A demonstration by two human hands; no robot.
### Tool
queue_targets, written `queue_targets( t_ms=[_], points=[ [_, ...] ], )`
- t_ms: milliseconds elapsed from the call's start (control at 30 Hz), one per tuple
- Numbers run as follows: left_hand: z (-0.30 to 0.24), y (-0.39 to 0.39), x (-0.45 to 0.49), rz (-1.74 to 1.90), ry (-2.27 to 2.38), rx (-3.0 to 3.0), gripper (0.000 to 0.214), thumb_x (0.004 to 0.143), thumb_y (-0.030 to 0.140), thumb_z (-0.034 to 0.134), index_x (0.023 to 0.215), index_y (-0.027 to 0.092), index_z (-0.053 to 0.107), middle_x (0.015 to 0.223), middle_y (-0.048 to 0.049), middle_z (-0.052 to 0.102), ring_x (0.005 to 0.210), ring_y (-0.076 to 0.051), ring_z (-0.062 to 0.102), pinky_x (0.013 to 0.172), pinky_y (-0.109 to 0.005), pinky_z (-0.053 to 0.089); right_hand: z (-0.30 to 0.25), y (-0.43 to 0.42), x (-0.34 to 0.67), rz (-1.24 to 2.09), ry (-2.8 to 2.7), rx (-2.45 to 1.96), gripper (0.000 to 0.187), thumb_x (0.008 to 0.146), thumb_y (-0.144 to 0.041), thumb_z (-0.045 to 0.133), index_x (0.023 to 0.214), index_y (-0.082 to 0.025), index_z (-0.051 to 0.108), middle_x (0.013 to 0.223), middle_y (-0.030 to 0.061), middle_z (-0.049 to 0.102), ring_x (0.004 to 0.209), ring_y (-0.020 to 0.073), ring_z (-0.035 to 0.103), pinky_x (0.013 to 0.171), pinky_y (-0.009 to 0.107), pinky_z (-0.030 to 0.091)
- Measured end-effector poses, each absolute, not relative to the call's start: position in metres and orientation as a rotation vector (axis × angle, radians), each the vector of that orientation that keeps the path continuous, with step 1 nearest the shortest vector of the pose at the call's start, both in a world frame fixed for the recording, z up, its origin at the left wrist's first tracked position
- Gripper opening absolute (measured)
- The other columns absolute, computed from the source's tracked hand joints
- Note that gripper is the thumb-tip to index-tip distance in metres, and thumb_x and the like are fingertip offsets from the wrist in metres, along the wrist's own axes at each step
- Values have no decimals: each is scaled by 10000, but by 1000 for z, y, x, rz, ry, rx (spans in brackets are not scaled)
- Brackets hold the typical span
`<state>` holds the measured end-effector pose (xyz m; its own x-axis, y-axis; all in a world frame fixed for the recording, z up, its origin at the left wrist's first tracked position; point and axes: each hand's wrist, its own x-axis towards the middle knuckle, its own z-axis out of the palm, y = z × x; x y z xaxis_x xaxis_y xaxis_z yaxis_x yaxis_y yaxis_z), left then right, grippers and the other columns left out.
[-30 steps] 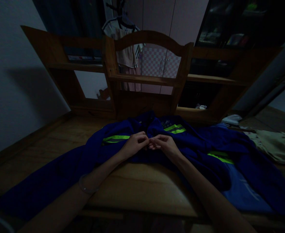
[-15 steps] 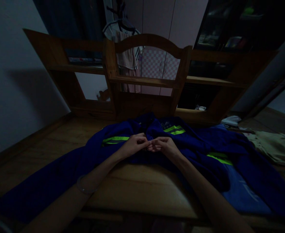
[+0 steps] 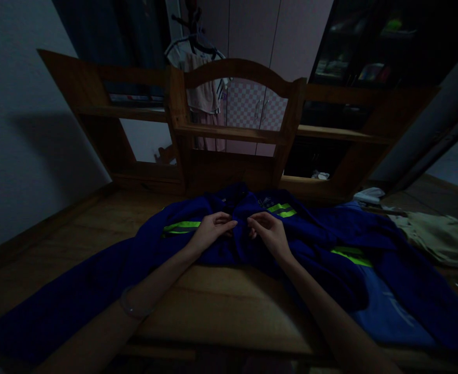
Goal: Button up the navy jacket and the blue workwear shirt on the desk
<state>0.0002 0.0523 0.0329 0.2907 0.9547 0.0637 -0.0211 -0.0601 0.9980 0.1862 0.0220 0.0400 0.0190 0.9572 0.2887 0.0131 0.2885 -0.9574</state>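
Observation:
A dark blue jacket (image 3: 244, 249) with yellow-green and grey reflective strips lies spread front up, its sleeves out to both sides. My left hand (image 3: 213, 228) is at the middle of its front, thumb and fingers curled in on the cloth. Facing it across a small gap, my right hand (image 3: 268, 231) has its fingertips pinched at the other side of the front opening. Any button or fastener between the fingertips is too dark and small to make out. The collar lies just beyond both hands.
The jacket rests on a wooden desk (image 3: 221, 306) with a wooden shelf unit (image 3: 232, 136) along its back. Lighter blue cloth (image 3: 392, 317) shows under the jacket at right. Pale folded cloth (image 3: 443, 239) lies farther right. Clothes (image 3: 205, 93) hang behind the shelf.
My hands, whose fingertips met over the jacket's front, have moved apart, left hand to the left and right hand slightly to the right. The jacket lies nearly as before.

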Motion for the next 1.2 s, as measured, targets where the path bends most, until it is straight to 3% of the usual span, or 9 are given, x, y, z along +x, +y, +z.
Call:
queue_targets(
  t_ms=[367, 667, 1200],
  points=[
    [41, 44, 1, 962, 873, 1419, 289, 692, 381, 709, 805, 126, 633, 762, -2, 603, 742, -118, 573, 682, -233, 501, 32, 19, 182, 889, -1467, -1091, 296, 727, -457, 662, 813, -174, 651, 693, 28, 643, 484, 123, 552, 442, 231, 429],
    [39, 47, -3, 846, 828, 1395, 323, 691, 374, 711, 883, 119, 657, 874, -67, 674, 800, -165, 625, 733, -283, 501, 32, 20, 182, 952, -1507, -1074, 300, 695, -458, 692, 793, -179, 645, 643, 7, 626, 484, 119, 550, 459, 228, 427],
    [36, 48, -3, 995, 908, 1532, 294, 646, 373, 742, 778, 131, 643, 754, -12, 664, 710, -141, 605, 663, -236, 464, 35, 24, 187, 1178, -1478, -1035, 280, 720, -410, 674, 772, -135, 653, 650, 33, 646, 549, 132, 608, 496, 219, 470]
  ],
)
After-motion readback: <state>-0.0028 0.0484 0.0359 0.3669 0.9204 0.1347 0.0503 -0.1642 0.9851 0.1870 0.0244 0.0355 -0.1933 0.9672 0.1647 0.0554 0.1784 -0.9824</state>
